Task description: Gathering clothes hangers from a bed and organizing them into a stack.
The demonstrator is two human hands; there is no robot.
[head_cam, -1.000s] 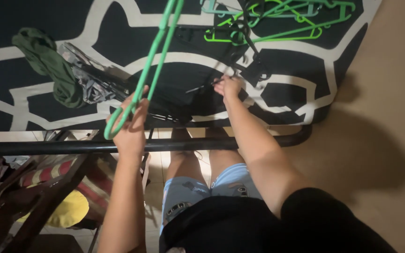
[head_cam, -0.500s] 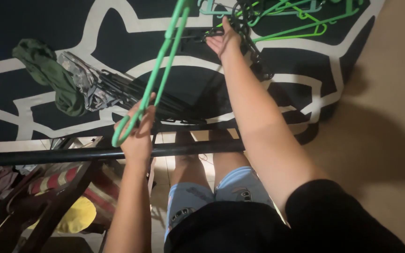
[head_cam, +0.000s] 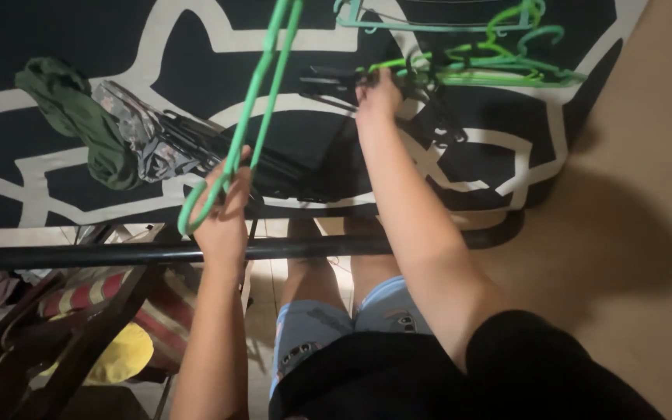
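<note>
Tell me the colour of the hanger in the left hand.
Bright green hanger, held by the left hand; head view.

I'm at home, in what looks like a bedroom or laundry corner; below me a dark spread with a pale line pattern (head_cam: 460,183) covers a bed or mat on a plain tan floor (head_cam: 647,194); plastic clothes hangers (head_cam: 499,58) and bundled garments (head_cam: 103,124) lie on it; a black metal rail (head_cam: 103,254) crosses before my bare legs; striped fabric (head_cam: 79,292) sits under it.
</note>
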